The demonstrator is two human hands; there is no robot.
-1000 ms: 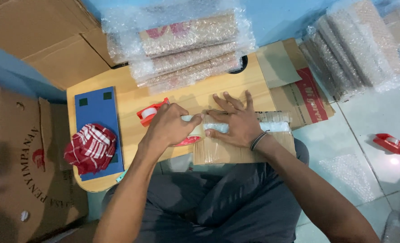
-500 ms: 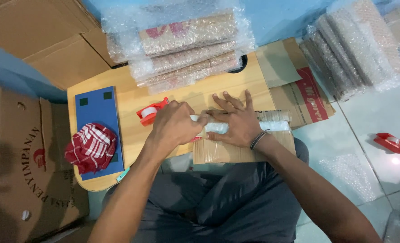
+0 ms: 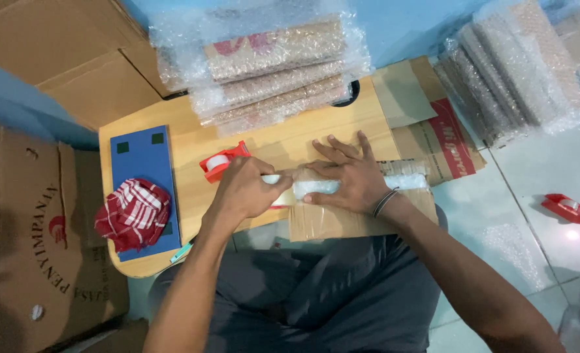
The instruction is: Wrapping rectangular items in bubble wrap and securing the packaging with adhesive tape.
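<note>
Brown cardboard wrapped the flat parcel (image 3: 342, 219) that lay at the near edge of the light wooden tabletop (image 3: 192, 140), partly over the person's lap. The right hand (image 3: 345, 176) lay flat on top of it, fingers spread wide and pressing down, a dark band around the wrist. The left hand (image 3: 247, 189) was curled closed around a red tape dispenser (image 3: 221, 161) at the parcel's left end, with a strip of clear tape (image 3: 313, 187) running from it under the right hand's fingers. Whether the left fingers also pinched the tape itself could not be told.

Behind the hands, a stack of bubble-wrapped packets (image 3: 270, 65) rested at the far side of the tabletop. A blue board (image 3: 140, 157) lay on the left part, with a red and white checked cloth (image 3: 133, 212) bunched on its near end. More bubble-wrapped packets (image 3: 512, 72) leaned together on the floor to the right, and a second red dispenser (image 3: 567, 208) lay well apart on the tiles
</note>
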